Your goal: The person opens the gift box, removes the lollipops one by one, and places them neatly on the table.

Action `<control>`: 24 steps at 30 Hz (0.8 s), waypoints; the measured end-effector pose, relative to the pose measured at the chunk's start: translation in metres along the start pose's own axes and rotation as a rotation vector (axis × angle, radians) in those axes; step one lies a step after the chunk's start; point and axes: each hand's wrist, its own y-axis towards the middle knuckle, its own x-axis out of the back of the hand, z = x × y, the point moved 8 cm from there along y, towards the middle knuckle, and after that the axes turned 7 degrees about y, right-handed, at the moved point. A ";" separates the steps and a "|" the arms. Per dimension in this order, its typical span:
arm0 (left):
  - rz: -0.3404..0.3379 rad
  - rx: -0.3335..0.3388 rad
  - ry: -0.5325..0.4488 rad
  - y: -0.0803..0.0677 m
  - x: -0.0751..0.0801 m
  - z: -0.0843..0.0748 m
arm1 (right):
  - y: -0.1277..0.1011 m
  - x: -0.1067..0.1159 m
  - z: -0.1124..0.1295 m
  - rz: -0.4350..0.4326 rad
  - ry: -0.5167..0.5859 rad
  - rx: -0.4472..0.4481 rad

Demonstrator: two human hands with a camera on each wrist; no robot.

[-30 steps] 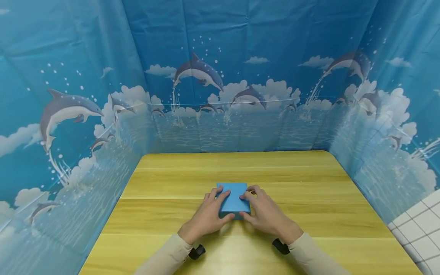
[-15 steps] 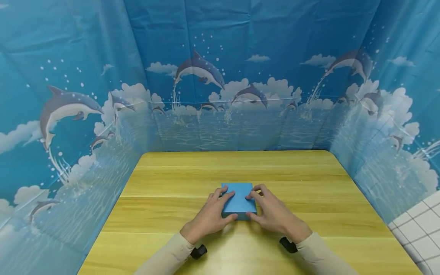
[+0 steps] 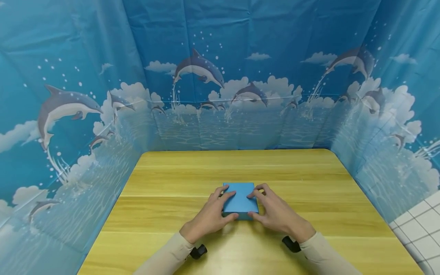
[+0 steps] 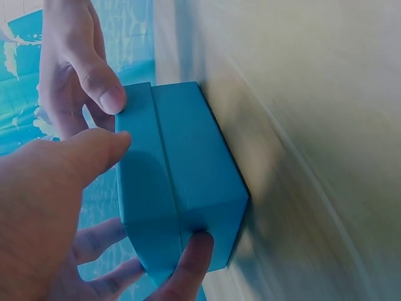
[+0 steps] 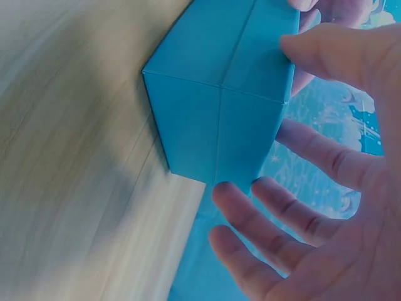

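A small blue lidded box (image 3: pixel 241 199) sits on the wooden table, held between both hands. My left hand (image 3: pixel 209 214) grips its left side, thumb at the near face and fingertips over the top. On the opposite side my right hand (image 3: pixel 279 214) holds it likewise, its thumb near the front right corner. A lid seam runs round the box (image 4: pixel 166 157) in the left wrist view, where one fingertip presses the side wall. In the right wrist view the box (image 5: pixel 207 106) has the thumb at its lid edge and fingertips along the far side.
The yellow wood-grain table (image 3: pixel 165 175) has rounded far corners. Blue dolphin-print curtains (image 3: pixel 220 126) hang along its back and both sides. White tiles (image 3: pixel 423 229) show at the lower right. A small black device (image 3: pixel 198 252) is at the left wrist.
Both hands and the box between them have shifted a little to the right, mostly in the first half second. The grip looks the same.
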 end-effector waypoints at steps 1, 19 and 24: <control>0.001 0.002 -0.020 0.000 0.001 0.000 | 0.000 0.001 0.000 0.003 0.014 0.000; 0.063 0.079 -0.328 0.005 -0.001 0.027 | 0.008 -0.014 -0.035 0.121 0.415 -0.135; 0.085 0.096 -0.378 0.006 -0.004 0.034 | 0.012 -0.019 -0.040 0.143 0.433 -0.144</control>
